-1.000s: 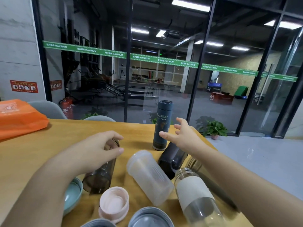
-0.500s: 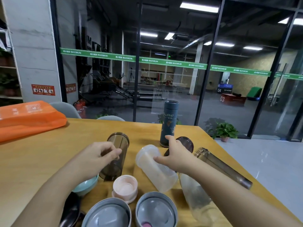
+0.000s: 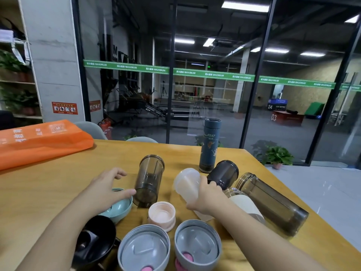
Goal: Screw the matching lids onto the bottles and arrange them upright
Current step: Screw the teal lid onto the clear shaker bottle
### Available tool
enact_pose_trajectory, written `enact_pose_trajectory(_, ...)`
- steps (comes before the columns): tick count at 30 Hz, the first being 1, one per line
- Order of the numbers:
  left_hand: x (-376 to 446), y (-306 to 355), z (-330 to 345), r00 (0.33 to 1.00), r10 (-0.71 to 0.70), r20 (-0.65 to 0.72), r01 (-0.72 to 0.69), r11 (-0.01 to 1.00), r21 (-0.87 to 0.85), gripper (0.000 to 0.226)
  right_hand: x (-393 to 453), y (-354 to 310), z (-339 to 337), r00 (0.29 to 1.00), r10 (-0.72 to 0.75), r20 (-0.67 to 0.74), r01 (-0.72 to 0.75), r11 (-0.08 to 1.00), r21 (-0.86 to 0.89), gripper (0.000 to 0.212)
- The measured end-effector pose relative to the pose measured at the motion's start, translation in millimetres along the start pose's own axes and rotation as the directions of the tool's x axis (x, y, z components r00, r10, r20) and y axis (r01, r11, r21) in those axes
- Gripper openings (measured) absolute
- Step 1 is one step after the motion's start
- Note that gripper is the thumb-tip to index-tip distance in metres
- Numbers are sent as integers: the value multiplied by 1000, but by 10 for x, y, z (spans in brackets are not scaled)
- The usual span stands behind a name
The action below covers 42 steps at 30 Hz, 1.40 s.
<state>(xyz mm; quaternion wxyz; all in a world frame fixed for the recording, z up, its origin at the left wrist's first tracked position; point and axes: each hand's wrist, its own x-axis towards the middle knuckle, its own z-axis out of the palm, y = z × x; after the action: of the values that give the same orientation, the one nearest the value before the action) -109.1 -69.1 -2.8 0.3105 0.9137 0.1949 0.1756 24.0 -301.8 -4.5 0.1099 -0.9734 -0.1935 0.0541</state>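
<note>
step: picking a bottle to cap | my right hand (image 3: 203,198) grips the frosted translucent plastic bottle (image 3: 187,184), tilted above the wooden worktop (image 3: 58,184) | my left hand (image 3: 106,189) spread, holding nothing, over the teal round lid (image 3: 119,209) | next: find matching lid

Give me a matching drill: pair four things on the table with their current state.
1. blue patterned bottle
2. frosted white bottle
3. pink lid
4. long smoky bottle

a. lying on its side at the right
b. gripped by the right hand
c. standing upright, capped
d. resting open side up

Pairs: 1-c, 2-b, 3-d, 4-a
</note>
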Motion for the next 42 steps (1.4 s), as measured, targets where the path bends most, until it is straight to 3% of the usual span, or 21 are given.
enact_pose_trajectory(3,-13,6,13,986,-106,128,82,981,178,88,-2,-14,20,1000,0,-25,0,1000,14,90)
enact_pose_trajectory(7,-1,27,41,955,-172,241,100,954,284,101,-8,-42,28,999,-11,-40,12,1000,23,85)
enact_pose_trajectory(11,29,13,72,947,-199,252,110,939,326,104,-34,-59,5,995,-32,-93,38,998,60,75)
enact_pose_trajectory(20,26,21,100,985,-118,123,79,955,286,93,-50,-59,-116,981,-67,-183,104,974,200,68)
enact_pose_trajectory(32,37,407,-78,998,31,-56,-18,973,228,86,-87,-28,-316,933,-169,-316,266,918,294,86)
enact_pose_trajectory(34,62,514,-99,993,55,-108,-39,988,146,82,-84,-18,-385,925,-183,-333,302,886,352,87)
enact_pose_trajectory(37,140,648,-129,993,33,-116,-51,987,-150,72,-57,1,-496,916,-180,-358,327,851,410,88)
enact_pose_trajectory(39,218,727,-102,993,19,-120,-63,927,-369,66,-23,25,-560,916,-170,-363,331,832,445,87)
enact_pose_trajectory(42,323,845,-17,977,-59,-205,-93,745,-661,49,40,74,-615,923,-153,-353,319,815,484,87)
